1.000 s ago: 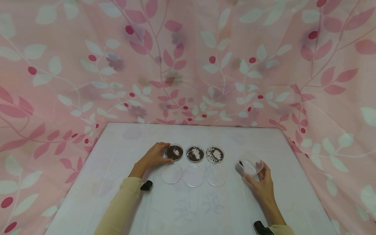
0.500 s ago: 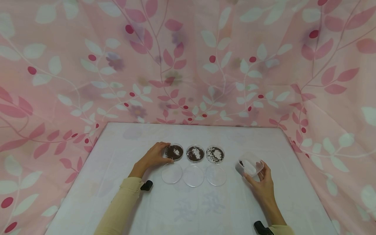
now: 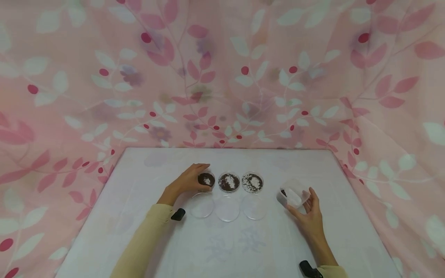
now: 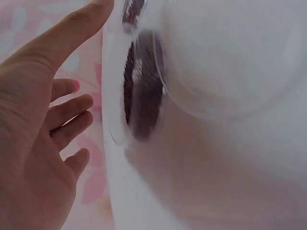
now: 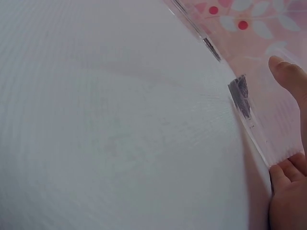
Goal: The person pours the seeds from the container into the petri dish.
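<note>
Three round petri dishes with dark brown granular contents, the left one (image 3: 207, 180), the middle one (image 3: 229, 182) and the right one (image 3: 252, 182), stand in a row. My left hand (image 3: 185, 181) is spread around the left dish, thumb at its near side, fingers at the far side. In the left wrist view that hand's fingers (image 4: 72, 112) are loosely extended, with a gap between them and a dish (image 4: 147, 91). Off to the right, my right hand (image 3: 310, 220) grips a clear plastic box (image 3: 294, 194) between thumb and fingers; some dark material and something white show inside.
Three clear round lids, left (image 3: 201, 205), middle (image 3: 227, 208) and right (image 3: 253, 207), lie in front of the dishes. The white-covered table (image 3: 236, 255) ends at a pink floral curtain (image 3: 222, 77). Each wrist bears a black device, like the left one (image 3: 178, 214).
My left hand has shifted right, covering more of the left dish's edge. The head view has turned slightly. My right hand keeps its grip on the box.
</note>
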`<control>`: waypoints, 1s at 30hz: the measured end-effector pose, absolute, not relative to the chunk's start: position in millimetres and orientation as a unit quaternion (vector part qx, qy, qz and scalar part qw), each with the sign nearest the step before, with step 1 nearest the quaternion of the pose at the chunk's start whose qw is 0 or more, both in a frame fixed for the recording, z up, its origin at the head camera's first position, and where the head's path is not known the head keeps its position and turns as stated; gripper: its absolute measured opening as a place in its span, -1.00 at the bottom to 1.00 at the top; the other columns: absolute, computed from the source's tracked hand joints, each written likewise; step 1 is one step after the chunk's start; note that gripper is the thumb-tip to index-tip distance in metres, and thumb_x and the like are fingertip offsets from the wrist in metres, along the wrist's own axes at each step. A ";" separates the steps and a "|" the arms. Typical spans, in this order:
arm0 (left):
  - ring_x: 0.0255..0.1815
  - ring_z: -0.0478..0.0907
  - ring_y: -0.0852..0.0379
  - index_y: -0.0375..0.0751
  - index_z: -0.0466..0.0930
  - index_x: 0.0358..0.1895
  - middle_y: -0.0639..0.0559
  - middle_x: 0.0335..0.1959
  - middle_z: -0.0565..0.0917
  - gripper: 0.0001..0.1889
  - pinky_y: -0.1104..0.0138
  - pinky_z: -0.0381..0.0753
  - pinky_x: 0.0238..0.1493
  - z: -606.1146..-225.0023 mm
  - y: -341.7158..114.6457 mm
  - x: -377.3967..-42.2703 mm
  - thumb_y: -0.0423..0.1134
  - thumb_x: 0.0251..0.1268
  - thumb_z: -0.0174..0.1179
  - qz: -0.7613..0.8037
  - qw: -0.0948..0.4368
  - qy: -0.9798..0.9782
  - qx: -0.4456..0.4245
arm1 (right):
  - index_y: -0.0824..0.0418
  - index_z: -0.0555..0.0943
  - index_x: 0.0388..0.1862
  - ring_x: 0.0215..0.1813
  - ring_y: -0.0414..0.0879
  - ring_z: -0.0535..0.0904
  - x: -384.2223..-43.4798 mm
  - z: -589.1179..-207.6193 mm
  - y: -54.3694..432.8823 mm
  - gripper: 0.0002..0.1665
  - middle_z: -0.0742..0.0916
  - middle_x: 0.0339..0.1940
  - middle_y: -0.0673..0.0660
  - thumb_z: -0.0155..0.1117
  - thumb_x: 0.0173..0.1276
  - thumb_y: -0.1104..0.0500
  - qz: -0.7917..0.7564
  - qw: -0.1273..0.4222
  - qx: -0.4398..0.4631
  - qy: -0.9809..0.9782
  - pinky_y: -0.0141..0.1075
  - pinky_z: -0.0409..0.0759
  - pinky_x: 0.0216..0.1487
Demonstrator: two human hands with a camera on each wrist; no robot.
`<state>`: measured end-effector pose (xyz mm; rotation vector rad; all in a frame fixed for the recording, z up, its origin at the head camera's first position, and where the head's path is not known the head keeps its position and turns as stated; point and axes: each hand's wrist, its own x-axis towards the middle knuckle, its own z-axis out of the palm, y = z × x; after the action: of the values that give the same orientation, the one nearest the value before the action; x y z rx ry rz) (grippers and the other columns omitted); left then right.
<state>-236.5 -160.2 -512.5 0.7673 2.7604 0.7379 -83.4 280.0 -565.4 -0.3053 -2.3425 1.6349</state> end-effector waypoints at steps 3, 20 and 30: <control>0.47 0.26 -0.07 -0.06 0.23 0.50 -0.06 0.46 0.33 0.08 -0.03 0.30 0.46 -505.9 -145.1 -243.2 0.29 -0.13 0.47 0.235 0.098 0.925 0.283 | 0.02 -0.06 0.61 0.49 0.25 0.28 -82.7 -565.8 278.9 0.35 0.31 0.48 0.28 0.61 -0.01 0.27 0.570 0.131 -0.102 -0.804 -0.78 0.27 0.22; 0.46 0.30 0.05 -0.06 0.26 0.49 0.04 0.43 0.40 0.02 0.12 0.32 0.47 -510.5 -41.2 -265.9 0.22 -0.08 0.49 0.205 0.141 0.886 0.390 | 0.00 -0.02 0.61 0.44 0.13 0.35 -76.6 -564.7 279.6 0.35 0.36 0.45 0.22 0.63 -0.04 0.28 0.570 0.149 -0.110 -0.801 -0.78 0.28 0.23; 0.45 0.30 0.04 -0.05 0.27 0.48 0.00 0.43 0.40 -0.03 0.14 0.33 0.47 -514.0 -19.8 -261.0 0.20 -0.02 0.46 0.177 0.145 0.887 0.401 | -0.03 -0.03 0.61 0.43 0.12 0.37 -74.2 -567.6 280.1 0.33 0.37 0.45 0.19 0.63 -0.01 0.22 0.562 0.141 -0.121 -0.806 -0.78 0.31 0.20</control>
<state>-261.0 -19.8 -514.0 1.1548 2.5546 0.5110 -74.2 280.1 -567.6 -0.3500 -2.3275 1.6232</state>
